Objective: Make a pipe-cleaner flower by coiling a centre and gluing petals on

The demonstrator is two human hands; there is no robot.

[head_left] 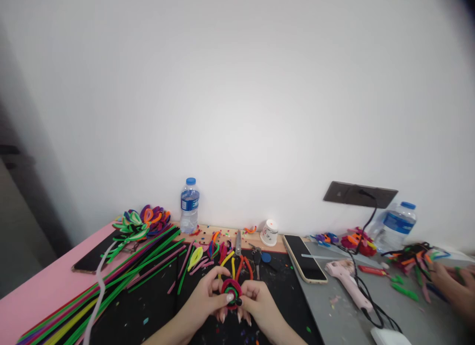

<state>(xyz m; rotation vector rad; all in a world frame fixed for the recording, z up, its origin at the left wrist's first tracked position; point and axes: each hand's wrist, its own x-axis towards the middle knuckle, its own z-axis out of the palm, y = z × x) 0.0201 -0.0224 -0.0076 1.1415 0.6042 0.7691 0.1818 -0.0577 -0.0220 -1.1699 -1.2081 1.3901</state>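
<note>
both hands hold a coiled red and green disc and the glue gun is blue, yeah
No, the head view shows the glue gun is pink, not blue. The left hand and right hand do hold the coiled red and green disc.

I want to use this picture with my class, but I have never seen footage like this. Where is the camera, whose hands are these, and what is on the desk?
There is no machine here. The camera sits on a person's head and looks forward and down, so the two bare hands at the bottom are the wearer's own. The left hand and right hand together pinch a small red and green coil of fuzzy wire. On the black mat lie long pipe cleaners and scissors. By the wall stand a bottle and a cup. To the right lie a phone and a pink glue gun. The co-worker's hand at the far right edge is not the wearer's.
</note>
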